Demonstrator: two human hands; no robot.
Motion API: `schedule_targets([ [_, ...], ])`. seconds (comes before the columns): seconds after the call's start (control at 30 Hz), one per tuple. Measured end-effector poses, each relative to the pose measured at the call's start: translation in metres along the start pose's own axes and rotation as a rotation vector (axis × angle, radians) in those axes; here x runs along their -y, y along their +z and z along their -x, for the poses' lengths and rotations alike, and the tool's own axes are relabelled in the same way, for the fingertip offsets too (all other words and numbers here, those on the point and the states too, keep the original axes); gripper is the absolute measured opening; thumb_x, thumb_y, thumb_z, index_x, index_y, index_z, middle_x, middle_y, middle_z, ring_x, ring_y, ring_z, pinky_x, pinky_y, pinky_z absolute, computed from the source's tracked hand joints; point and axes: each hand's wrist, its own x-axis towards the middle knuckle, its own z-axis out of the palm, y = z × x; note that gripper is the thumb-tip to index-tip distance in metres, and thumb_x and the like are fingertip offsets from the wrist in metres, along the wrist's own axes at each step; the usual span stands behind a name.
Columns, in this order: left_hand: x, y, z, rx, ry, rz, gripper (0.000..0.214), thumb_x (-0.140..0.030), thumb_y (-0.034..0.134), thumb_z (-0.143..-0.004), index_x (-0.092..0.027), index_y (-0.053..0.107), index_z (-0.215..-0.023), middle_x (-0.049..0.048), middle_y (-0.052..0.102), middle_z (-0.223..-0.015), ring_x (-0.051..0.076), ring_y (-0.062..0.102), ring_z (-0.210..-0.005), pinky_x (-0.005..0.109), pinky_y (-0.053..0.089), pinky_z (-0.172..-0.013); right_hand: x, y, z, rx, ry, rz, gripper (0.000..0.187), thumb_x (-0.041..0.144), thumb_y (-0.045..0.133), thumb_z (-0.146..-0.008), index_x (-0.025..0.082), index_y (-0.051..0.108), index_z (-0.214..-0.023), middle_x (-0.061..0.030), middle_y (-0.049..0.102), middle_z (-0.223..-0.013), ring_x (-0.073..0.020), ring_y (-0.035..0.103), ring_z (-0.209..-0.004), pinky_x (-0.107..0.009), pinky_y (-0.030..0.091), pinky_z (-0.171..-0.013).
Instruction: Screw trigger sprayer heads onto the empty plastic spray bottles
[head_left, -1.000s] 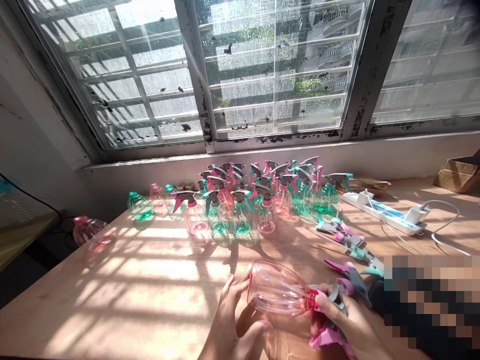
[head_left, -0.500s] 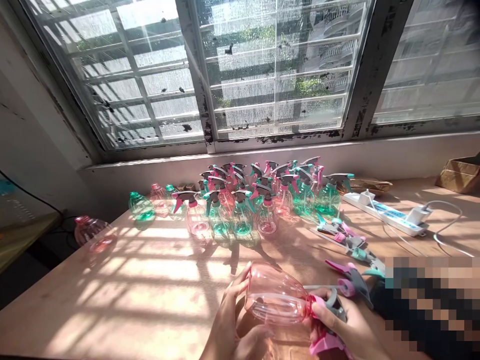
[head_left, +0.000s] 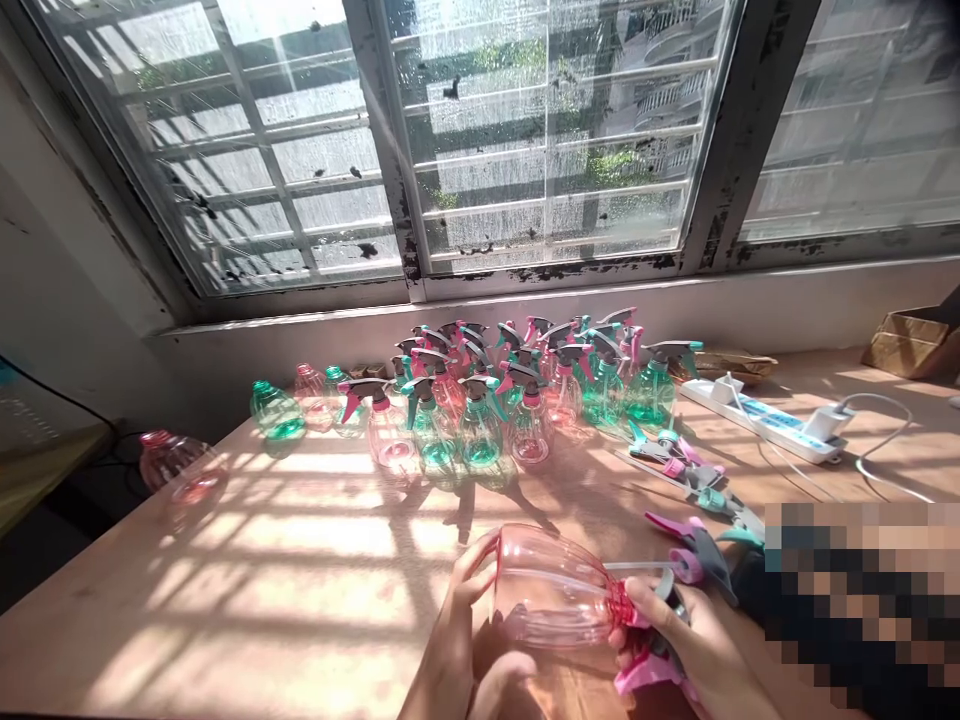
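Note:
A clear pink spray bottle [head_left: 551,585] lies on its side above the table's near edge, its base to the left and its neck to the right. My left hand [head_left: 469,635] cups the base end, fingers behind it and thumb in front. At the neck, my right hand [head_left: 675,630] is closed round the pink collar of a grey and pink spray head [head_left: 649,670], whose trigger points down. The spray head's tube runs inside the bottle. Just beyond my right hand lies a loose pink and grey spray head [head_left: 694,560].
Several assembled spray bottles [head_left: 480,425] stand grouped below the window. Bottles without heads, among them a green one [head_left: 277,410] and a pink one [head_left: 180,465], are at the left. More loose spray heads [head_left: 675,460] lie at the right, near a white power strip [head_left: 765,420].
My right hand's fingers have shifted around the collar at the bottle's neck. The bottle has rolled slightly between my hands, and the camera view has moved a little.

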Motion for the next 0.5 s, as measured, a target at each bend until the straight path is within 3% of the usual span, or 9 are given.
schedule_targets([
  [0.13, -0.0031, -0.0018, -0.0006, -0.049, 0.063, -0.128, 0.037, -0.04, 0.053, -0.103, -0.03, 0.056, -0.139, 0.0136, 0.045, -0.157, 0.036, 0.04, -0.148, 0.053, 0.045, -0.114, -0.0015, -0.0028, -0.0015, 0.015, 0.006, -0.046, 0.05, 0.059, 0.08, -0.077, 0.017, 0.063, -0.057, -0.0003, 0.061, -0.044, -0.0153, 0.061, -0.041, -0.023, 0.051, -0.042],
  [0.27, -0.0002, 0.0036, -0.0005, -0.073, 0.022, -0.132, 0.039, -0.039, 0.052, -0.103, -0.033, 0.052, -0.142, 0.0129, 0.046, -0.155, 0.034, 0.044, -0.145, 0.045, 0.054, -0.107, -0.0034, -0.0048, -0.003, 0.053, -0.004, -0.046, 0.054, 0.062, 0.079, -0.077, 0.016, 0.063, -0.053, -0.0006, 0.06, -0.043, -0.0156, 0.06, -0.04, -0.024, 0.049, -0.041],
  [0.4, 0.0058, 0.0017, -0.0005, -0.054, 0.036, -0.057, 0.059, -0.058, 0.064, -0.092, -0.03, 0.05, -0.142, 0.0168, 0.043, -0.158, 0.043, 0.034, -0.149, 0.059, 0.041, -0.115, -0.0087, -0.0052, -0.0036, 0.081, -0.025, -0.022, 0.052, 0.063, 0.08, -0.075, 0.016, 0.066, -0.059, -0.0008, 0.061, -0.043, -0.0163, 0.063, -0.041, -0.024, 0.05, -0.044],
  [0.5, 0.0054, -0.002, 0.0003, -0.056, 0.08, -0.008, 0.046, -0.053, 0.059, -0.097, -0.034, 0.052, -0.138, 0.0123, 0.045, -0.158, 0.04, 0.039, -0.148, 0.061, 0.039, -0.116, -0.0067, -0.0046, -0.0008, 0.105, 0.034, -0.057, 0.053, 0.066, 0.082, -0.071, 0.016, 0.067, -0.062, 0.0011, 0.059, -0.043, -0.0182, 0.064, -0.043, -0.027, 0.053, -0.046],
])
